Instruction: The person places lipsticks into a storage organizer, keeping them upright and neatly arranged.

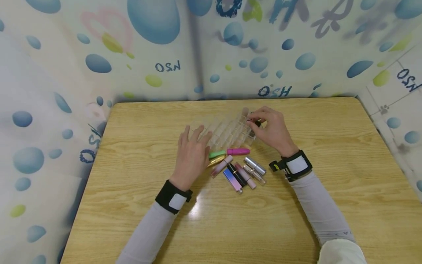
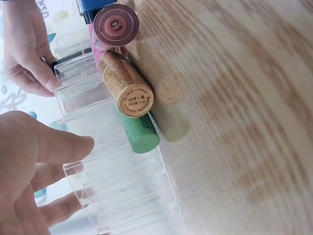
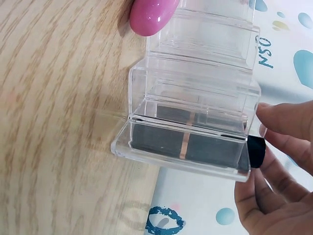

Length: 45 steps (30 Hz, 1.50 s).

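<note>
A clear plastic lipstick organizer point(image 1: 227, 134) with several compartments stands on the table. My left hand point(image 1: 191, 157) rests at its left part, fingers spread and touching the clear edge point(image 2: 78, 166). At the right end, my right hand point(image 1: 271, 128) holds the protruding end of a black lipstick tube point(image 3: 161, 137) with a rose-gold band. Most of that tube sits inside the end compartment. In front of the organizer lie a green tube point(image 1: 217, 154), a magenta tube point(image 1: 238, 151) and a gold tube point(image 1: 217, 160).
Nearer to me lie a mauve-capped lip gloss point(image 1: 222, 166), a blue-pink tube point(image 1: 232, 180), a black tube point(image 1: 236, 175), another mauve gloss point(image 1: 245, 176), a clear tube point(image 1: 254, 174) and a silver tube point(image 1: 255, 165). A patterned curtain point(image 1: 211, 47) hangs behind the wooden table point(image 1: 148, 124).
</note>
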### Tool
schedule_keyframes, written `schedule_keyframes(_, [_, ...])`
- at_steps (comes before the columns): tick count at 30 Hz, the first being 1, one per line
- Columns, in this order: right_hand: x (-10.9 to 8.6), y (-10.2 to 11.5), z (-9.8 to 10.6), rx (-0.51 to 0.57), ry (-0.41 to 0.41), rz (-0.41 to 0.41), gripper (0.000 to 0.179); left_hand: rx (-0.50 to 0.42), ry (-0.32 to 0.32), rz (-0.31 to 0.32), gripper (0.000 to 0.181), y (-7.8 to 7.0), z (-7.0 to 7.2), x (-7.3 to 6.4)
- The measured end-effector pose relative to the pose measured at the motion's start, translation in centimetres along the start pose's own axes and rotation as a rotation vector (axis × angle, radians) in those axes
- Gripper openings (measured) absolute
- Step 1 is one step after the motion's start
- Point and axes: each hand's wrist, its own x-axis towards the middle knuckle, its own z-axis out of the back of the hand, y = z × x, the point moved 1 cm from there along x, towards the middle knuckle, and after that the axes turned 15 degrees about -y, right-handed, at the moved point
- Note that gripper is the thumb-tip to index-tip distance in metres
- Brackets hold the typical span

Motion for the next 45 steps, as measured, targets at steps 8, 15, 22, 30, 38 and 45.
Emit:
schedule_keyframes(8, [-0.01,-0.12,-0.06,0.004,0.016,-0.012,0.014,-0.004,-0.01,-0.004,0.044,0.01,0.0,0.06])
schedule_keyframes(15, [-0.02,-0.06,-0.19,0.001,0.028,-0.021,0.012,-0.008,-0.014,-0.006,0.043,0.02,-0.01,0.05])
schedule_keyframes(22, [0.05,-0.06,-0.06,-0.002,0.034,-0.022,0.013,-0.001,-0.008,-0.003,0.043,-0.15,0.08,0.17])
schedule_keyframes(30, [-0.04,-0.17,-0.05,-0.014,0.04,-0.025,0.013,-0.007,-0.002,0.0,0.044,-0.14,0.09,0.19])
schedule_keyframes(38, [-0.14,-0.18,0.05,-0.018,0.053,-0.043,0.014,0.003,-0.003,-0.003,0.043,-0.12,0.02,0.1])
schedule_keyframes(45, [-0.25,-0.11,0.33,-0.028,0.058,-0.037,0.015,-0.003,0.004,-0.003,0.043,-0.19,-0.04,0.01])
